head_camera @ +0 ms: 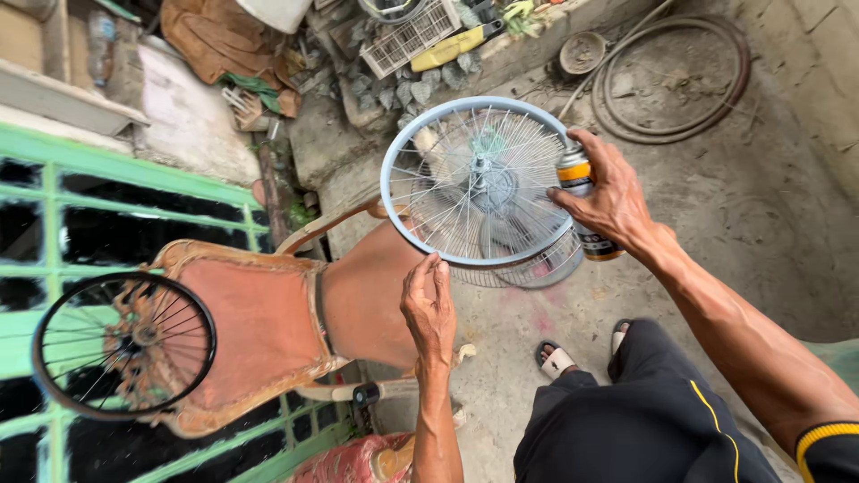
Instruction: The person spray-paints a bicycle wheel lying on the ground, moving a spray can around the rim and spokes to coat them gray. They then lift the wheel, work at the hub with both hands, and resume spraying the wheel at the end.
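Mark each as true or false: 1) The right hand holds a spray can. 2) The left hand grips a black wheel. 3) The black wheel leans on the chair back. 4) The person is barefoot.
1) True: the right hand holds a spray can.
2) False: the left hand holds the pale blue-grey wheel at its lower rim.
3) True: the black wheel rests against the worn chair.
4) False: a sandal shows on one foot.
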